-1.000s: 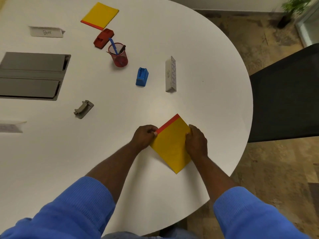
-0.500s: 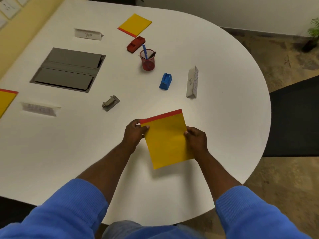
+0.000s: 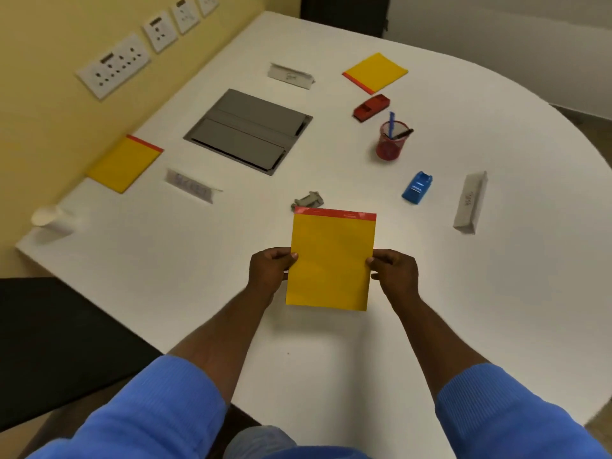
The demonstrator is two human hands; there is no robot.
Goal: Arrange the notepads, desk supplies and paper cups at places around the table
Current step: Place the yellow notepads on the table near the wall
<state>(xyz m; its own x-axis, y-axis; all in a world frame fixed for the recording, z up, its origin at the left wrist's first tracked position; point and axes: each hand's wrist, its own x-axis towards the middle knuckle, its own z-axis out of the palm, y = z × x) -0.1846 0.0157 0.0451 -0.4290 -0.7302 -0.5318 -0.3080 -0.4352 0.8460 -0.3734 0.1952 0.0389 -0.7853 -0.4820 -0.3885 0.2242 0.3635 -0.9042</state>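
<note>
A yellow notepad with a red top strip [image 3: 331, 260] is held above the white table [image 3: 496, 293], my left hand [image 3: 270, 270] on its left edge and my right hand [image 3: 392, 273] on its right edge. Two more yellow notepads lie flat: one at the far side [image 3: 376, 71], one at the left by the wall [image 3: 124, 163]. A red mesh pen cup [image 3: 390, 140] holds pens. A red stapler [image 3: 371, 107], a blue stapler [image 3: 417, 187] and a grey staple remover [image 3: 308, 201] lie around it. A paper cup [image 3: 51, 218] lies at the left corner.
Three folded name cards stand on the table: far [image 3: 290, 76], left [image 3: 192, 187], right [image 3: 470, 202]. A grey cable hatch [image 3: 248, 130] is set into the tabletop. Wall sockets [image 3: 114, 66] line the yellow wall. A black chair [image 3: 59, 342] sits at lower left.
Both hands lifted the notepad off the table and turned it square to me. My view swung left, bringing the wall, the left notepad and the paper cup into sight.
</note>
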